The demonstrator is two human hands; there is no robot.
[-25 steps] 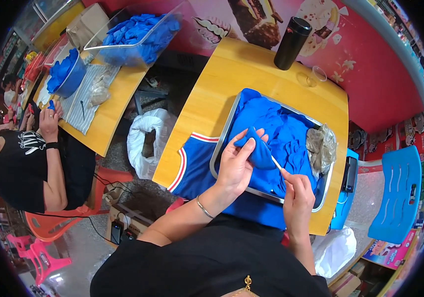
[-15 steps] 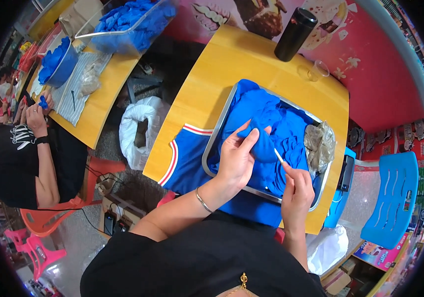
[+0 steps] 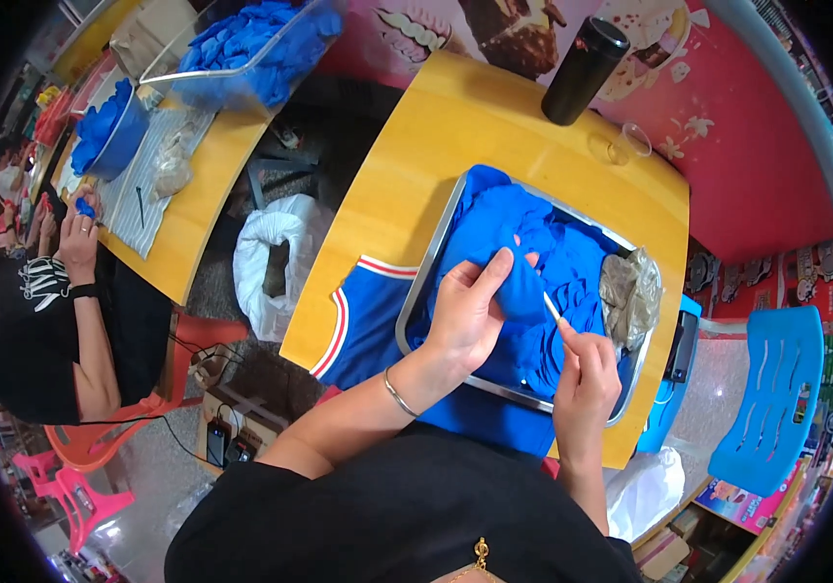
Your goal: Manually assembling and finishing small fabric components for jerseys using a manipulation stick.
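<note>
My left hand (image 3: 467,313) pinches a small blue fabric-like piece (image 3: 521,291) between thumb and fingers, above a metal tray (image 3: 425,267). My right hand (image 3: 587,377) is closed round a thin pale stick (image 3: 552,308), whose tip meets the lower right edge of that piece. Which side of the piece the tip is on, I cannot tell. Many similar blue pieces (image 3: 499,212) lie heaped in the tray beneath my hands. A crumpled clear plastic bag (image 3: 627,291) rests on the tray's right side.
Left of the tray, a blue garment with striped trim (image 3: 370,316) lies on the yellow table (image 3: 416,131). A black bottle (image 3: 585,70) and a clear cup (image 3: 632,143) stand at the back. A co-worker (image 3: 42,330) sits left; a white-lined bin (image 3: 253,262) stands between the tables.
Both hands keep their holds. The stick's tip has shifted slightly along the piece's edge, and the piece is turned a little. The view has moved slightly.
</note>
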